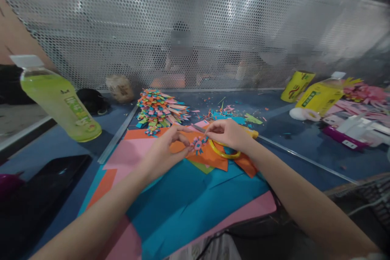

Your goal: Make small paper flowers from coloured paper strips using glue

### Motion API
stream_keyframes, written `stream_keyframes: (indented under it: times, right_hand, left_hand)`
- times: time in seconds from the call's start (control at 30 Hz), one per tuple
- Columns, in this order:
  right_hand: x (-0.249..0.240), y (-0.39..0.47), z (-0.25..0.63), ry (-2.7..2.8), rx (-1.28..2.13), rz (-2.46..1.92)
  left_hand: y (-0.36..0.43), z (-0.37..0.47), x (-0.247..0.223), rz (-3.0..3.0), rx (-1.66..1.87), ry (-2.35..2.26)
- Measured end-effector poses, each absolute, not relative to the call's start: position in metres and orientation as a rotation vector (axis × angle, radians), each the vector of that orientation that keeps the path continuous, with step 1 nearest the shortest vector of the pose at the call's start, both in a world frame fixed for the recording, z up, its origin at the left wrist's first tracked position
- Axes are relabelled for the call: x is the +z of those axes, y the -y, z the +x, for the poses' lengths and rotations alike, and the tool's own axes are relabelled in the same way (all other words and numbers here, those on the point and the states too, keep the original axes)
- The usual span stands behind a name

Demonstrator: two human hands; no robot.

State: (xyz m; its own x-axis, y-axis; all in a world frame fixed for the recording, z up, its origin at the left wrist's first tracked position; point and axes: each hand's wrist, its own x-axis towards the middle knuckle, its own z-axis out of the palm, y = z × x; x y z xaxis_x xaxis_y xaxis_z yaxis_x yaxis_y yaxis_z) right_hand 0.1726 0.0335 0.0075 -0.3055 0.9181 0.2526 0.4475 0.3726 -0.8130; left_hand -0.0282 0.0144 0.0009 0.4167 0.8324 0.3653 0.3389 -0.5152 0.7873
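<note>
A small pink and blue fringed paper flower (198, 145) is held between my two hands above orange paper (213, 158). My left hand (170, 148) pinches its left edge between thumb and fingers. On the other side, my right hand (224, 133) has its fingertips closed at the flower's upper right petals. Yellow-handled scissors (225, 155) lie under and beside my right hand, the blades partly hidden. Blue paper (189, 199), pink paper (129, 152) and orange sheets are spread beneath my forearms. A pile of multicoloured fringed paper pieces (157, 107) sits just beyond my left hand.
Left are a green drink bottle (65, 105) and a dark phone (57, 170). Paper scraps (227, 113) lie behind my right hand. Yellow bottle (321, 95), white roll (304, 114) and purple stapler-like item (344, 138) stand right. A perforated metal screen (207, 20) closes the back.
</note>
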Motion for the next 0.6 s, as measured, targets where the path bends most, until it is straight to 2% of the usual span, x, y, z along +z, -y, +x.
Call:
stream_keyframes:
  times: [0.33, 0.6]
  right_hand:
    - [0.0104, -0.0328, 0.1744, 1.939, 0.954, -1.147]
    - [0.01, -0.0323, 0.1775, 2.072, 0.898, -1.116]
  left_hand:
    - [-0.0211, -0.0334, 0.0007, 1.833, 1.092, -0.998]
    - [-0.0211, -0.0332, 0.0011, 1.825, 1.063, -1.007]
